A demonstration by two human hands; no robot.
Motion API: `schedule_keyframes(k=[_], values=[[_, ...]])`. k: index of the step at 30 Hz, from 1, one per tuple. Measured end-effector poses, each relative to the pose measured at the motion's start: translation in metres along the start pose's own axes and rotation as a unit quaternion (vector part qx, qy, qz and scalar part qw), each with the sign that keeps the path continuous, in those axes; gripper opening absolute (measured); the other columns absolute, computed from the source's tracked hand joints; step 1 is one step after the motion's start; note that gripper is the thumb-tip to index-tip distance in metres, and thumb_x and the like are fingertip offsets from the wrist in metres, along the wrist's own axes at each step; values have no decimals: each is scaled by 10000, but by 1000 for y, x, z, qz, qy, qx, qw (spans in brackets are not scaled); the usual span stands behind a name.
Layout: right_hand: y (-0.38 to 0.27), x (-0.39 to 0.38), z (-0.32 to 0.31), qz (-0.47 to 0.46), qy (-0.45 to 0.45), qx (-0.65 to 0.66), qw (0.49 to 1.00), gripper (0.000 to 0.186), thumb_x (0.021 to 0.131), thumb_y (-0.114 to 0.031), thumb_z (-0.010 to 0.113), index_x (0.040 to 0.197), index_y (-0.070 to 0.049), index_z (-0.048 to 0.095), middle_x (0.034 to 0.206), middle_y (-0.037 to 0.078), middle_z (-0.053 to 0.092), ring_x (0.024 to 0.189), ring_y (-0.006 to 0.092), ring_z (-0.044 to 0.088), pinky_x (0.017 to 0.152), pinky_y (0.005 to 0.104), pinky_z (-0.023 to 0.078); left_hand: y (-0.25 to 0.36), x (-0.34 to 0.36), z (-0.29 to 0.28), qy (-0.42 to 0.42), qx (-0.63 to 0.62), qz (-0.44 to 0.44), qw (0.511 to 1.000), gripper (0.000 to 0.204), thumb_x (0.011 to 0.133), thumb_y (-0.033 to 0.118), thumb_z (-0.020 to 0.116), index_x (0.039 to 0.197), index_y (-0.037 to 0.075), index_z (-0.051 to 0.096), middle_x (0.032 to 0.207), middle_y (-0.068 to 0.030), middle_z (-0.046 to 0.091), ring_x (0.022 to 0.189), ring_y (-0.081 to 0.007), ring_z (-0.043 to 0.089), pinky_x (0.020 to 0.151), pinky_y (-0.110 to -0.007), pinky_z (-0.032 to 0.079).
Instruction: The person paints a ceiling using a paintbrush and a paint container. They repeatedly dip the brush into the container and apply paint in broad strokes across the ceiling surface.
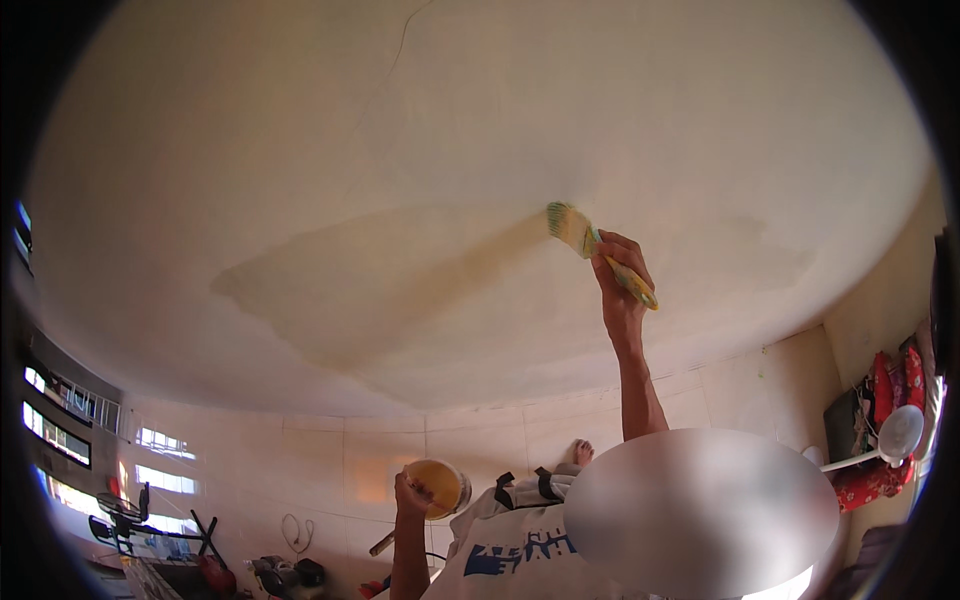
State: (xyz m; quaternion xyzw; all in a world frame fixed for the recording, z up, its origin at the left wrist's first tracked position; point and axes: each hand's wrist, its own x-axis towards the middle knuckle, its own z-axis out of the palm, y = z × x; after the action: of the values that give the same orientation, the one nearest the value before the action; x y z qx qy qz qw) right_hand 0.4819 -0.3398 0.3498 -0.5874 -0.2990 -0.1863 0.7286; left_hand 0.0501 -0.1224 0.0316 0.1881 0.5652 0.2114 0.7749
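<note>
My right hand (pixel 624 275) is closed round the yellowish handle of a flat paintbrush (pixel 575 230). Its bristles, greenish at the tips, rest against a large pale wall (pixel 640 130). A darker, damp-looking patch (pixel 300 280) spreads across the wall left of the brush, and a brownish band or shadow runs from the bristles down to the left. Lower down, my left hand (pixel 412 493) grips the rim of a small bucket (pixel 465 490) with a yellowish inside. How full the bucket is, I cannot tell.
Pale tiles (pixel 520 435) lie below the wall, with a bare foot (pixel 583 452) on them. Exercise equipment (pixel 135 520) stands at the lower left, near bright windows (pixel 55 430). On the right are red patterned cloths (pixel 872 485) and a round pale object (pixel 902 433).
</note>
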Motion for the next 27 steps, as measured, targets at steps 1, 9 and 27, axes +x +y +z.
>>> schedule_keyframes(k=[1, 9, 27], values=[[0, 2, -1, -6, -13, 2, 1000, 122, 935, 17, 679, 1033, -44, 718, 1227, 97, 655, 1146, 208, 620, 947, 348, 529, -3, 5, -5, -31, -6, 10, 999, 308, 897, 498, 596, 798, 217, 517, 628, 39, 446, 571, -175, 478, 546, -354, 389], [-5, 14, -10, -12, -22, -3, 1000, 155, 922, 55, 677, 1029, -46, 725, 1191, 96, 672, 1093, 224, 648, 874, 351, 557, -5, 10, 21, 25, -38, -10, 999, 306, 871, 488, 575, 762, 210, 509, 623, 38, 433, 555, -170, 457, 524, -340, 378], [-11, 35, -22, -25, -3, -32, 999, 169, 914, 58, 685, 1029, -59, 726, 1196, 95, 677, 1093, 221, 653, 876, 356, 562, -21, 9, 79, -22, -17, -47, 999, 363, 912, 496, 576, 734, 196, 474, 599, 13, 443, 532, -196, 440, 537, -382, 376]])
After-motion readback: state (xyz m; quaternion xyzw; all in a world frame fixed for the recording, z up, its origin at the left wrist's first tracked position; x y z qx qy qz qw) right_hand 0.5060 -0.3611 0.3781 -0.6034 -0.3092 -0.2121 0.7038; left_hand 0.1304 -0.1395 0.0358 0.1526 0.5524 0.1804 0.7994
